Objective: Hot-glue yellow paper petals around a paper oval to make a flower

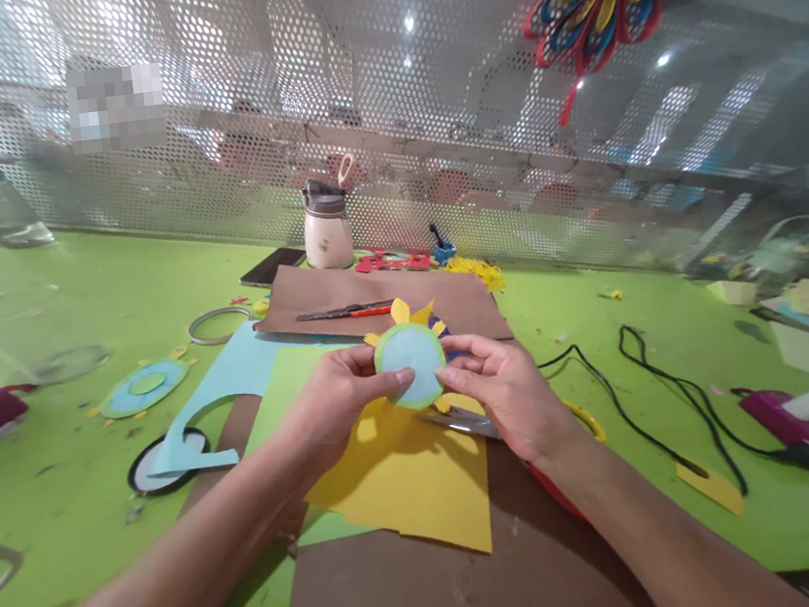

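Holding one round blue paper disc [410, 366] above the green surface [88, 476], the left hand [342, 398] and right hand [505, 385] pinched its edges with closed fingers; one yellow sheet [410, 478] lay below; two pink glue guns [805, 428] lay well apart.

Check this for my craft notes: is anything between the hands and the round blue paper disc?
Nothing visible. The left hand and right hand both pinch the blue disc directly at its edges, above the yellow paper.
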`<state>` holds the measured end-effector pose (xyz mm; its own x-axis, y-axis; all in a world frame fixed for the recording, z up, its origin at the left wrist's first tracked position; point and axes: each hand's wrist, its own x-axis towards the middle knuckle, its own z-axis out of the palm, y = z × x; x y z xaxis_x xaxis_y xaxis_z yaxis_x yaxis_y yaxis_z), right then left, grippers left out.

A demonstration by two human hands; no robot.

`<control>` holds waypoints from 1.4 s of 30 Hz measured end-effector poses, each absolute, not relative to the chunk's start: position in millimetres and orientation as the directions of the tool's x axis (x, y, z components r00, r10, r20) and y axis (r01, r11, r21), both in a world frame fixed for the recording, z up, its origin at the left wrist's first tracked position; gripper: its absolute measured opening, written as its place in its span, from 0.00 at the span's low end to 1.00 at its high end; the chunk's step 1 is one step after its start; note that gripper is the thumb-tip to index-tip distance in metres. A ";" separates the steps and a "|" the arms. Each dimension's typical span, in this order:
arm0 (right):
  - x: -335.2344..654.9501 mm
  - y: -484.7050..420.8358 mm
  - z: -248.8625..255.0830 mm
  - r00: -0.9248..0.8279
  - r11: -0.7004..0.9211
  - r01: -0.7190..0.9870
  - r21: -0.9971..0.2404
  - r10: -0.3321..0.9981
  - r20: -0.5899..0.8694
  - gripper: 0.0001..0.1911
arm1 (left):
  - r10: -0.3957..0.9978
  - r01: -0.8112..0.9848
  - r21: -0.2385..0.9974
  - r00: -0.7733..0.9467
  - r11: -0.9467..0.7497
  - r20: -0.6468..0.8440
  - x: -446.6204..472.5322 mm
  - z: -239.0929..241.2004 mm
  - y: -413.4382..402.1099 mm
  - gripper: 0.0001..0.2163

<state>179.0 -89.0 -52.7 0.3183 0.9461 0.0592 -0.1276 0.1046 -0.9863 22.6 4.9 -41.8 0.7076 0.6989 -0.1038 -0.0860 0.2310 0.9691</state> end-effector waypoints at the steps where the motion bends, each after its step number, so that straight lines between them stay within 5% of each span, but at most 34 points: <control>1: 178.8 -89.1 -51.8 0.315 0.113 -0.099 -0.989 0.946 0.076 0.18 | 0.693 -0.086 0.969 0.714 0.232 -0.103 22.4 -42.8 5.3 0.10; 14: 181.5 -91.0 -44.5 0.321 0.207 0.385 -0.900 0.884 0.340 0.15 | 0.675 -0.113 0.969 0.734 0.219 -0.067 22.1 -47.6 9.6 0.11; 19: 185.4 -88.7 -48.8 0.372 0.173 0.202 -0.964 0.897 0.239 0.13 | 0.713 -0.151 0.956 0.697 0.253 -0.078 21.9 -46.2 11.2 0.10; 25: 180.2 -87.5 -53.3 0.115 -0.045 -0.191 -0.981 0.991 -0.068 0.15 | 0.721 -0.187 0.949 0.690 0.254 -0.057 22.5 -43.6 10.2 0.09; 42: 180.4 -89.9 -52.5 0.150 -0.083 -0.111 -0.990 0.984 -0.099 0.15 | 0.686 -0.089 0.975 0.724 0.205 -0.078 22.5 -46.1 9.5 0.07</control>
